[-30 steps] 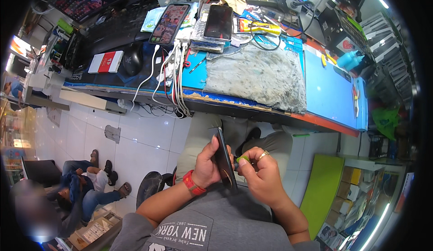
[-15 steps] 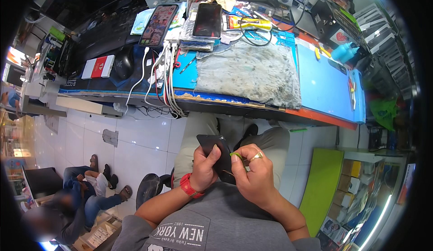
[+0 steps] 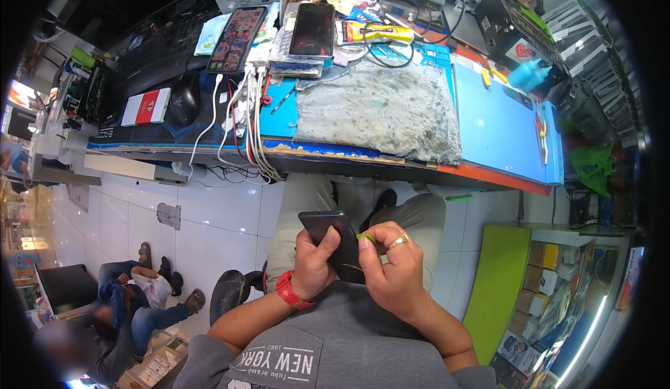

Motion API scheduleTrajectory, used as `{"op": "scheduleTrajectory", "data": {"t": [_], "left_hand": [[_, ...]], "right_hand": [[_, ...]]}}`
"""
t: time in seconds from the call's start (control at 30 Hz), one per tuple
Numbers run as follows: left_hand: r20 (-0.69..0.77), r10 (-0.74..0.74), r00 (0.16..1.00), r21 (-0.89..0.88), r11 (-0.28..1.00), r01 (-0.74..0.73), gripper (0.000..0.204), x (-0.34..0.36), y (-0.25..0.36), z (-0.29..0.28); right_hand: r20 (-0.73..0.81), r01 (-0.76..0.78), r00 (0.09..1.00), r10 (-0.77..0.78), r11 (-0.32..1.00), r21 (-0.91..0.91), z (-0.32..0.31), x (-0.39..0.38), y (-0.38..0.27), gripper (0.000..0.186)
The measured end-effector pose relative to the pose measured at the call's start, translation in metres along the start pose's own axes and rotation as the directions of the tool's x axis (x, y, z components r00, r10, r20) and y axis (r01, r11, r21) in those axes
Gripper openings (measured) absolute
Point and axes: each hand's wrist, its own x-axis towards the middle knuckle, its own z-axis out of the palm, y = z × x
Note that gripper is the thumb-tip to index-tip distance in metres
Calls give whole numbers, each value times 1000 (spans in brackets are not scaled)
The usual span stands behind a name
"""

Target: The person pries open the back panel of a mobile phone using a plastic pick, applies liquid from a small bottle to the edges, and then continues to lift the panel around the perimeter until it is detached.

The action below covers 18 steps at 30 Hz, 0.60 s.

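Note:
Over my lap, my left hand [image 3: 315,260] is closed around a dark phone [image 3: 341,255], its thumb lying on the phone's flat face. At the phone's right long edge, my right hand [image 3: 394,269] pinches a small, thin, bright-green piece [image 3: 365,237] between thumb and fingers. Most of that piece is hidden by the fingers, so its kind does not show. A thin light line runs near the phone's lower right edge.
Ahead stands a workbench with a stained grey cloth [image 3: 377,109], a blue mat [image 3: 499,123], two more phones [image 3: 237,40], white cables [image 3: 255,123] and a yellow tube [image 3: 377,33]. A green panel [image 3: 495,284] stands at right. People sit at lower left.
The phone has tilted slightly in my left hand. My right hand still pinches the green piece at its edge. The bench has shifted slightly left in view.

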Motion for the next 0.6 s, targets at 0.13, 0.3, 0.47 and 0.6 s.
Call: {"op": "scheduleTrajectory", "data": {"t": [0.13,0.3,0.47,0.6], "left_hand": [[-19,9,1000,52,999,-8,26,0,0,1],[-43,36,998,175,984,-28,28,-2,-1,5],[-30,82,996,326,943,-68,26,-1,3,14],[-13,164,986,463,875,-139,25,-7,4,13]], "right_hand": [[-15,43,999,-44,998,-48,-1,0,1,7],[-20,108,994,-111,987,-117,-4,-2,6,7],[-35,202,976,-215,952,-230,-4,-1,9,9],[3,180,983,-184,958,-222,-6,-4,13,9]]}}
